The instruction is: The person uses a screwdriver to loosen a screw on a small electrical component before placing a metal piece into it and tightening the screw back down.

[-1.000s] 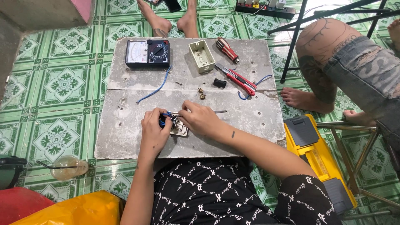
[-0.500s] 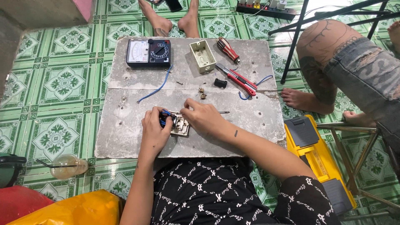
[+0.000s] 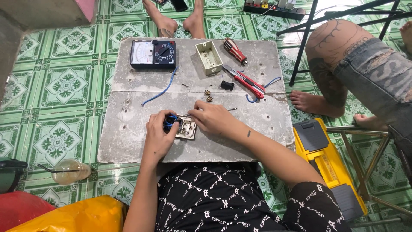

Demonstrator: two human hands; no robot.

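Two hands meet over a small switch plate (image 3: 187,127) lying near the middle of a grey slab (image 3: 128,141). The left hand (image 3: 159,133) is curled closed around blue wire (image 3: 170,119) at the plate's left edge; the right hand (image 3: 212,117) pinches the plate's far right corner with its fingertips. It looks like the wiring step, with the wire being seated at the back of the plate. The next move seems to call for a steady plate and a fine, firm push.

On the far half of the slab, from left to right, lie a dark meter (image 3: 153,54), a loose blue wire (image 3: 161,91), a cream box (image 3: 209,57), a red screwdriver (image 3: 234,50) and a red cutter (image 3: 246,81).

The slab rests on green patterned floor tiles (image 3: 51,81). A yellow case (image 3: 328,165) sits just right of it, and another person's bare feet (image 3: 315,103) are close by.
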